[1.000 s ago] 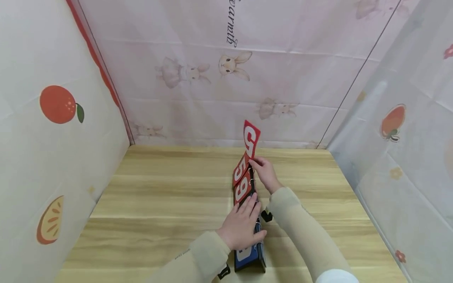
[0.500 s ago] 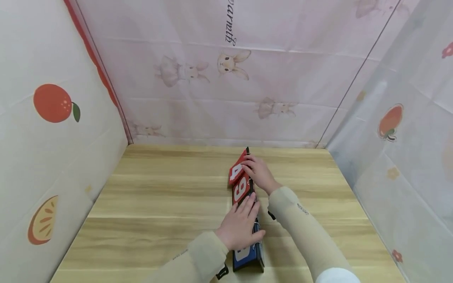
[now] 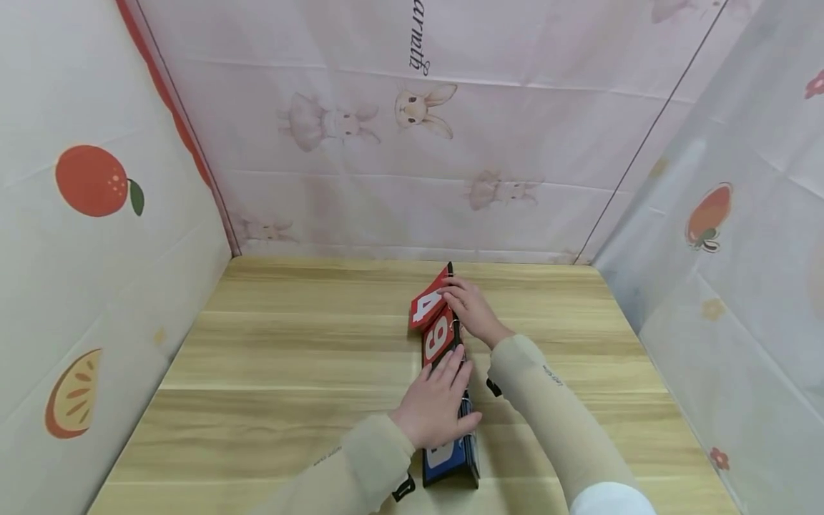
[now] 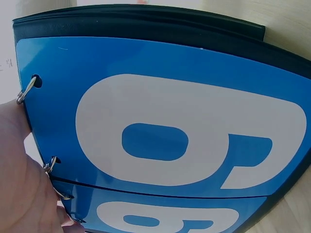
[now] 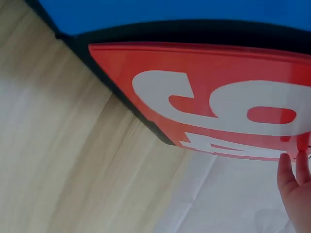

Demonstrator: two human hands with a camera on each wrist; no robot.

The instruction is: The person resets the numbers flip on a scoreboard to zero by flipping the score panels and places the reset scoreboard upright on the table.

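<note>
Scoreboard (image 3: 438, 337), left hand (image 3: 435, 405) spread, right (image 3: 473, 310) possibly pinching

Flip scoreboard (image 3: 444, 463) on the table (image 3: 309, 357), 4 card (image 3: 425, 306) beyond 9 card (image 3: 438, 337), cloth wall (image 3: 386, 207) behind

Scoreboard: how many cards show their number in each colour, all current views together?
Red: 2 (9 card, 4 card)
Blue: 2 (upper 6 card and lower 6 card in the left wrist view)
Total: 4

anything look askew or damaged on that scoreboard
The red 4 card juts out at an angle, while the red 9 card beside it sits flatter against the scoreboard. The right hand touches the tilted card; no damage shows.
</note>
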